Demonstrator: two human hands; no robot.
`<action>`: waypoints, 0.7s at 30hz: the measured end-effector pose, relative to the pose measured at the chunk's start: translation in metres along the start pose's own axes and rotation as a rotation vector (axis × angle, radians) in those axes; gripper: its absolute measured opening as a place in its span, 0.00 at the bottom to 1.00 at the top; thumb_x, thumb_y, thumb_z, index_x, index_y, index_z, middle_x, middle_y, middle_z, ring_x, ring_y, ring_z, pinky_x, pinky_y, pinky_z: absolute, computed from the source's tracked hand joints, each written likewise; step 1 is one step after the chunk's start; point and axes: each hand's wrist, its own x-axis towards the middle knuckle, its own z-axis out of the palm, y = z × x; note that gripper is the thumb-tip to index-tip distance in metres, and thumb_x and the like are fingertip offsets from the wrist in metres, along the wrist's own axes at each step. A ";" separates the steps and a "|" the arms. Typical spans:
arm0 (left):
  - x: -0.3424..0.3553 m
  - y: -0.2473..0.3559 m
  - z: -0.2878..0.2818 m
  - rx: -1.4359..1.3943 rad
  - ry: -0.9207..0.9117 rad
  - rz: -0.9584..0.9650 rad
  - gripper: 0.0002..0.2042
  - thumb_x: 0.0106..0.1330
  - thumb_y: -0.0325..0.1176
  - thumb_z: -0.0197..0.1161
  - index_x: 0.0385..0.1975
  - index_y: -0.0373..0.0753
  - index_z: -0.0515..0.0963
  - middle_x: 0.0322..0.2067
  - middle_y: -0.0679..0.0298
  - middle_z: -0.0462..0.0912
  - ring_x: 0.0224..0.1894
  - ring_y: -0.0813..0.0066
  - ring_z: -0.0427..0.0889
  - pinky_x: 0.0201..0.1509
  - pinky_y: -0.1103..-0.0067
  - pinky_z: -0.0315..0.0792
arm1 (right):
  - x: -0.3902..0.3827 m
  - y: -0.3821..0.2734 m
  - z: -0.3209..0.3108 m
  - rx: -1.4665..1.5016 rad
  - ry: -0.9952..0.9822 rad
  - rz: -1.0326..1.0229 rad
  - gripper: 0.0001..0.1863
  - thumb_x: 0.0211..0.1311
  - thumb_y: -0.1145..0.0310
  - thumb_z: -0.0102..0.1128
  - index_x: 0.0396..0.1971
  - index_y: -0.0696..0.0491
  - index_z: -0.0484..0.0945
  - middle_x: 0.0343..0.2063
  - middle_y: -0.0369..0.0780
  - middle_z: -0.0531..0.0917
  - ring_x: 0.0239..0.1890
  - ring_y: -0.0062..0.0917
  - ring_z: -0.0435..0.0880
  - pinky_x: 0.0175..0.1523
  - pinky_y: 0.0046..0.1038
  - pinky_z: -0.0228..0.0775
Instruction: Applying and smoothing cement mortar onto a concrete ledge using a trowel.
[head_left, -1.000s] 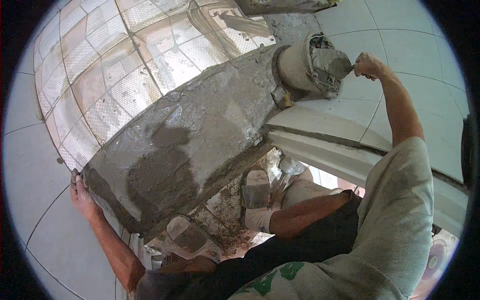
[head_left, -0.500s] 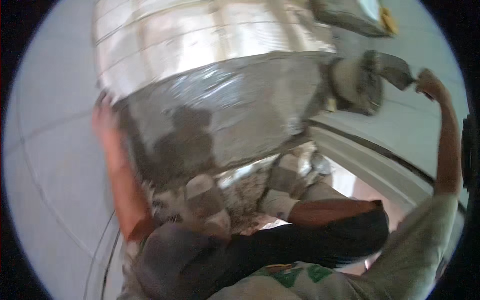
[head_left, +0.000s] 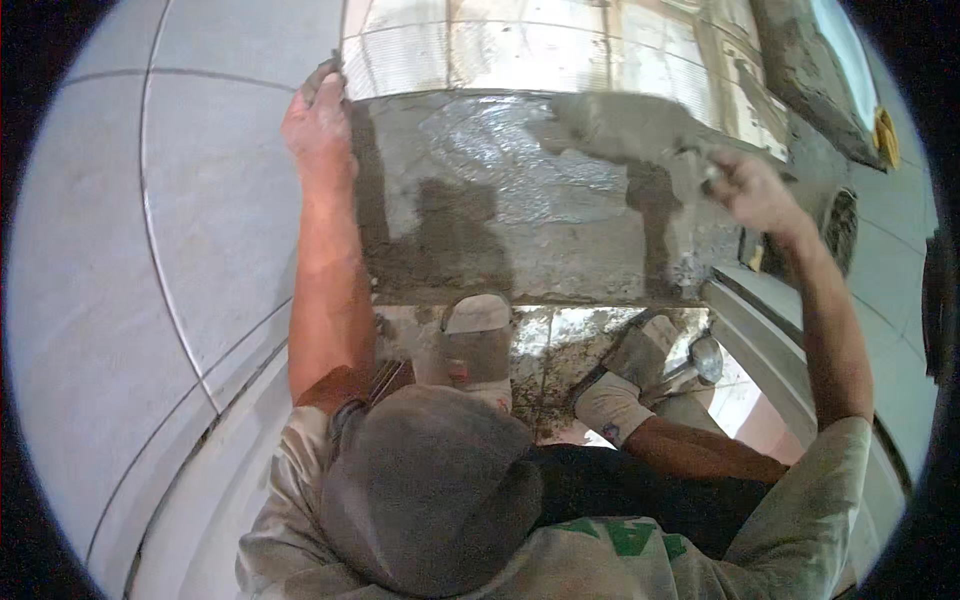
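My right hand (head_left: 755, 195) grips the handle of a trowel (head_left: 625, 128), whose blade is coated with grey mortar. The blade is over the far right part of a wet mortar bed (head_left: 560, 225) in front of me, and I cannot tell whether it touches. A shiny wet patch lies left of the blade. At the bed's far left corner, beside the tiled wall, my left hand (head_left: 318, 125) is closed around something small and dark; its kind is unclear. Pale tiles (head_left: 530, 50) border the bed's far edge.
A mortar-stained bag (head_left: 820, 75) lies at the far right. A container's dark rim (head_left: 842, 235) shows behind my right forearm. My feet stand on dirty flooring, with a metallic object (head_left: 706, 358) beside the right one. A pale door frame (head_left: 765, 325) runs along the right.
My right hand has brought the trowel from beside the container at the right to over the mortar bed. My left hand remains near the bed's far left corner. The view has shifted.
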 end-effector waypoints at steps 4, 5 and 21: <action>-0.004 0.001 -0.007 -0.008 0.104 -0.029 0.11 0.61 0.26 0.58 0.42 0.29 0.76 0.35 0.61 0.79 0.36 0.75 0.77 0.42 0.82 0.70 | 0.025 -0.055 0.088 -0.151 -0.041 -0.027 0.23 0.51 0.67 0.57 0.51 0.53 0.74 0.41 0.51 0.80 0.44 0.43 0.80 0.50 0.37 0.72; -0.005 0.003 -0.012 -0.011 0.136 -0.063 0.11 0.61 0.26 0.58 0.42 0.29 0.76 0.35 0.60 0.79 0.36 0.75 0.77 0.42 0.82 0.70 | 0.030 -0.072 0.103 -0.138 -0.045 -0.045 0.23 0.51 0.67 0.57 0.51 0.53 0.74 0.41 0.51 0.80 0.44 0.43 0.80 0.50 0.37 0.72; -0.010 0.013 -0.014 0.079 0.084 0.008 0.14 0.62 0.27 0.56 0.47 0.30 0.74 0.44 0.54 0.78 0.48 0.62 0.78 0.50 0.69 0.73 | 0.044 -0.155 0.197 0.038 0.160 -0.139 0.13 0.57 0.66 0.52 0.39 0.56 0.69 0.35 0.49 0.78 0.36 0.46 0.82 0.40 0.44 0.75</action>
